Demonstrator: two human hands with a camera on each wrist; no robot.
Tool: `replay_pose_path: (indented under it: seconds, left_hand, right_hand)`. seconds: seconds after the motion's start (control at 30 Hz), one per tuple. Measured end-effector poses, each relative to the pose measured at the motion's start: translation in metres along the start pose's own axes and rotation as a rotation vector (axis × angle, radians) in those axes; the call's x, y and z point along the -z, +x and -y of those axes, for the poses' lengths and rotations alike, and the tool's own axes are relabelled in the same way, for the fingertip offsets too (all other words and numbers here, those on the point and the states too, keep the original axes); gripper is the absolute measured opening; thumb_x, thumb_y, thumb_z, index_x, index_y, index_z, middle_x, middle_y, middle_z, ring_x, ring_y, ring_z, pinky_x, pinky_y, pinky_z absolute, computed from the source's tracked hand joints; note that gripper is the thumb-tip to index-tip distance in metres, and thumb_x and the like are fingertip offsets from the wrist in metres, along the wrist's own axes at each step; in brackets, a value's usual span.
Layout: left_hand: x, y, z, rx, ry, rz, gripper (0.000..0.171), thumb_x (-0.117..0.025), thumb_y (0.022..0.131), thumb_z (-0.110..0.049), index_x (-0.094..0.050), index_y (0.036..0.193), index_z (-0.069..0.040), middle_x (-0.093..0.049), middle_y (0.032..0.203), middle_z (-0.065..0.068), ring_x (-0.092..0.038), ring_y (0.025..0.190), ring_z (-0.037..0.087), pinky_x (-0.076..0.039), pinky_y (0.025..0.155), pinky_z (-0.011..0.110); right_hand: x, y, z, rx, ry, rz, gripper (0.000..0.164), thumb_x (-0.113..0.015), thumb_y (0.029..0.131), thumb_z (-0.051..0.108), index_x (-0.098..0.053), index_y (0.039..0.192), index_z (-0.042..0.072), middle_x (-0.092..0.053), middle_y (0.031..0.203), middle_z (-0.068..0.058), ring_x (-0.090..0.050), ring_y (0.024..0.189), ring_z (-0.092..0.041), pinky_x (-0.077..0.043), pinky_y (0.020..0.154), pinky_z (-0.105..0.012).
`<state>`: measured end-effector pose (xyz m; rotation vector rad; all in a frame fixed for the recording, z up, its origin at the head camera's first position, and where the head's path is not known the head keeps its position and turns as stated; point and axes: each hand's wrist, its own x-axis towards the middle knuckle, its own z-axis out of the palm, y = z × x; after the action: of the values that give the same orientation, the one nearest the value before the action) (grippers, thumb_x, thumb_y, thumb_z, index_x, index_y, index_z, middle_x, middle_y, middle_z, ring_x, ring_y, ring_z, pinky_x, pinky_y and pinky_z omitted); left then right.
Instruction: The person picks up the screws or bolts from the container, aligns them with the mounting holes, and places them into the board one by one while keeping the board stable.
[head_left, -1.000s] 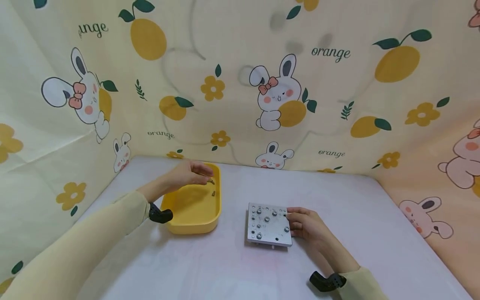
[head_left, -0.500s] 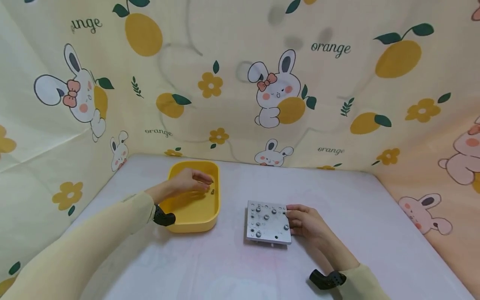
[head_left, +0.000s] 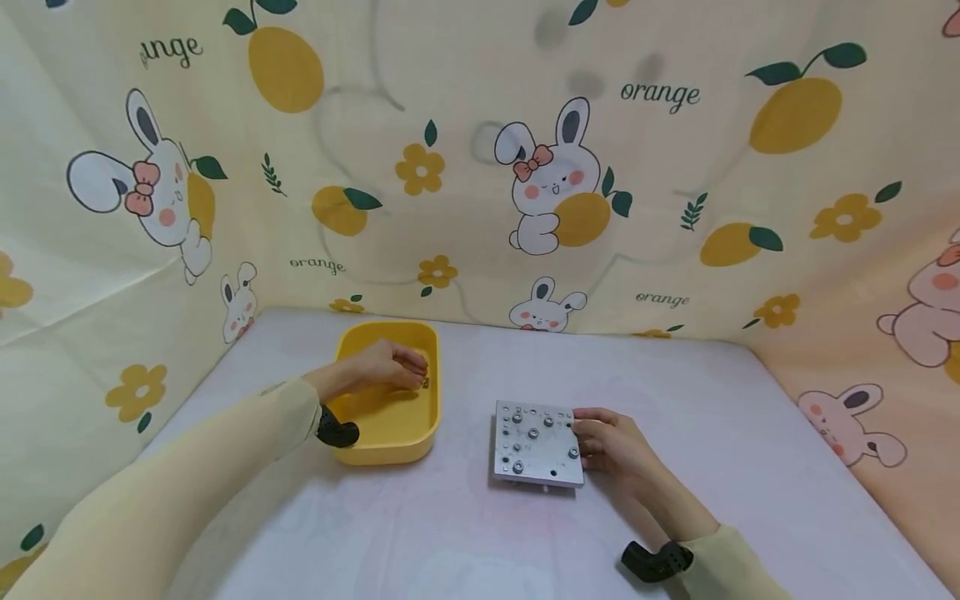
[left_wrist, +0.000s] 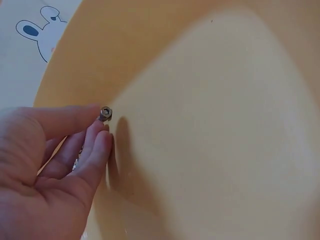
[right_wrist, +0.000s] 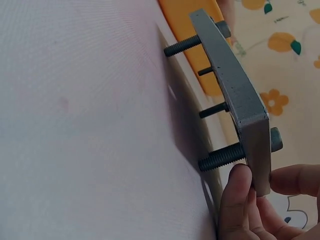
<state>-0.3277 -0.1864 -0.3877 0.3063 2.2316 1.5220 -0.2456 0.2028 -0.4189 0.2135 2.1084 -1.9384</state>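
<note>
Textured white tabletop [head_left: 450, 533], round-headed screw [left_wrist: 105, 113] pinched by left hand [head_left: 384, 365], square metal plate [head_left: 542, 457] by right hand [head_left: 613, 446]

Metal plate [head_left: 542, 457], landmark. Left: open lane, then yellow tray [head_left: 386, 454], whose wall bars low passage. Right: right hand [head_left: 618, 450] blocks access. Near side: unobstructed approach. Underneath: protruding bolts [right_wrist: 223, 156] obstruct.

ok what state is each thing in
Yellow tray, upright, uncovered
Perforated metal plate, some holes unfilled
Socket-head screws, set in the plate, some ends projecting below
Left hand, fingers inside tray
Separate screw, at that hand's fingertips; pinched or touched, unclear
Right hand, gripping the plate
</note>
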Motion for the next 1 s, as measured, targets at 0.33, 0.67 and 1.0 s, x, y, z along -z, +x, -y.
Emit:
replay_pose_path:
  seconds: [0.33,0.67,1.0]
  left_hand:
    - [-0.009,0.011,0.003,0.016,-0.015,0.012,0.04,-0.071,0.08,0.014,-0.06,0.118,0.013,-0.067,0.11,0.022,-0.066,0.101,0.03,-0.054,0.084,0.033]
    - [-0.011,0.014,-0.002,0.007,0.134,-0.002,0.034,-0.078,0.08,0.004,-0.065,0.11,0.008,-0.069,0.102,0.017,-0.066,0.086,0.019,-0.054,0.08,0.029]
    - [-0.012,0.016,-0.002,0.009,0.24,-0.003,0.03,-0.079,0.077,0.005,-0.066,0.104,0.006,-0.068,0.096,0.014,-0.065,0.081,0.018,-0.055,0.079,0.029]
  right_hand:
    - [0.003,0.001,-0.002,-0.008,0.04,0.02,0.042,-0.062,0.095,0.011,-0.051,0.132,-0.004,-0.068,0.101,-0.011,-0.062,0.073,-0.019,-0.053,0.061,-0.03]
    - [0.005,0.002,-0.002,-0.008,0.042,0.03,0.042,-0.062,0.096,0.013,-0.05,0.133,-0.003,-0.067,0.105,-0.012,-0.061,0.076,-0.021,-0.053,0.063,-0.032]
    - [0.005,0.002,-0.002,-0.009,0.057,0.039,0.042,-0.063,0.096,0.013,-0.05,0.133,-0.003,-0.068,0.105,-0.011,-0.062,0.076,-0.021,-0.053,0.063,-0.031]
